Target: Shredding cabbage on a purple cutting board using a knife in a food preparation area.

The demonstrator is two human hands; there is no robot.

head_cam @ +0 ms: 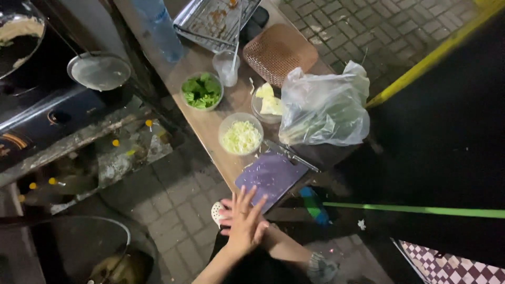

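A wooden bench (210,123) stands over grey paving. Both hands press together, left hand (244,223) on top, fingers spread, holding nothing; the right hand (227,210) barely shows. The purple cutting board (271,176) just ahead is bare; the shredded cabbage (241,137) already fills its bowl.

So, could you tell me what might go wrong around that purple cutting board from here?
The purple cutting board juts past the table edge, so a knock from the hands pressed together just below it might tip it. The knife lies on the board's far corner and could slide off with it. The bowl of shredded cabbage sits close to the table edge and may be nudged over.
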